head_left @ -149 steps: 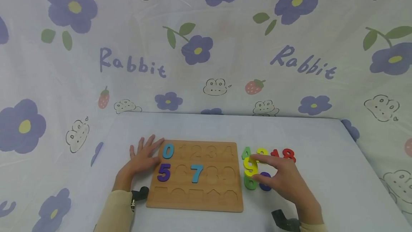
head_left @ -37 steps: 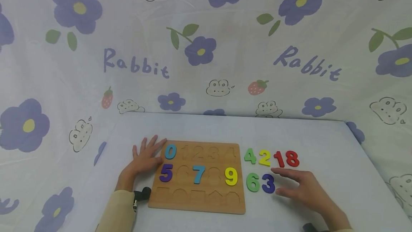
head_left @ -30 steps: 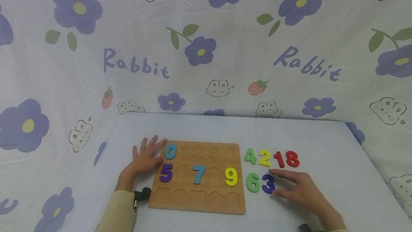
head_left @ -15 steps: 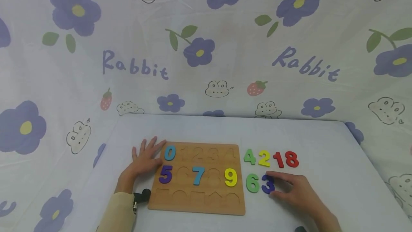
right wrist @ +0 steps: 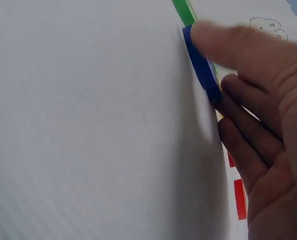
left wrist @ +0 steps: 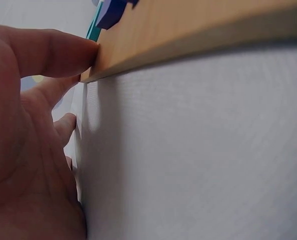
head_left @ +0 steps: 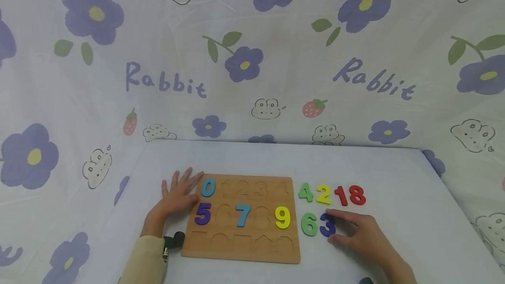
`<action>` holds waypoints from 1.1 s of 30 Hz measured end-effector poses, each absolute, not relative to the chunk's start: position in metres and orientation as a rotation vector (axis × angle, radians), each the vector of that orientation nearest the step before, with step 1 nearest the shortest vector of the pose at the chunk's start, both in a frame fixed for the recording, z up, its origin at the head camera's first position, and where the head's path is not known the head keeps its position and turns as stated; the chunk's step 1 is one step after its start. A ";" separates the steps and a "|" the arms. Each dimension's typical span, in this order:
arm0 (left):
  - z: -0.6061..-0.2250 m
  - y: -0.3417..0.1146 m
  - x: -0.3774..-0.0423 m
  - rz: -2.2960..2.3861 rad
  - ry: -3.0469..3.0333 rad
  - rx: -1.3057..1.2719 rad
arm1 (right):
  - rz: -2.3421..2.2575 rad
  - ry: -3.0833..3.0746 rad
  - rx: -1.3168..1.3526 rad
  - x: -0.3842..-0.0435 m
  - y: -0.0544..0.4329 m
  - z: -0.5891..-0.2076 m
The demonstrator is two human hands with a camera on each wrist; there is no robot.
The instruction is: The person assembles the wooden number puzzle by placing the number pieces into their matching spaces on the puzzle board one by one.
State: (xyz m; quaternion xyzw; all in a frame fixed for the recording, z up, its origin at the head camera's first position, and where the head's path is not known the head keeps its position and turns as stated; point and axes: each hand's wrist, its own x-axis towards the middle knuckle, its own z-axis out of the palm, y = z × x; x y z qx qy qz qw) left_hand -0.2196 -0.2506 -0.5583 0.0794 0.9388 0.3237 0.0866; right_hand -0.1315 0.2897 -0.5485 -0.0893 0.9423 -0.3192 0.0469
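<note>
Seeing pale flowery cloth (head_left: 292, 51) from the far left on, stretching right across behind the white bench (head_left: 418, 214). Next up, got a left hand (head_left: 175, 197), fingers spread wide, thumb and index finger touching the left edge and far left corner of a wooden board (head_left: 258, 255). On that, from the left: light blue 0 (head_left: 213, 186) in the far row, purple 5 (head_left: 204, 212) just below in the middle row, light blue 7 (head_left: 242, 217) further along, then yellow 9 (head_left: 288, 217) at the right end. Can also make out carved outlines of 1, 2, 3 and 4 right of the 0. Past the board, loose on the bench: green 4 (head_left: 307, 195) with green 6 (head_left: 304, 225) nearer, then yellow 2 (head_left: 325, 195). Nearer than the 2 and just beside the 6, got a dark blue 3 (head_left: 328, 224), pinched between thumb and index finger of the right hand (head_left: 364, 236). Can't tell about lifted or flat. Last, red 1 (head_left: 343, 196) and red 8 (head_left: 357, 195), close together beyond that hand.
</note>
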 end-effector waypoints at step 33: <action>-0.557 -0.250 -0.220 0.915 2.789 0.225 | -0.892 3.108 -0.496 -0.145 0.260 -0.470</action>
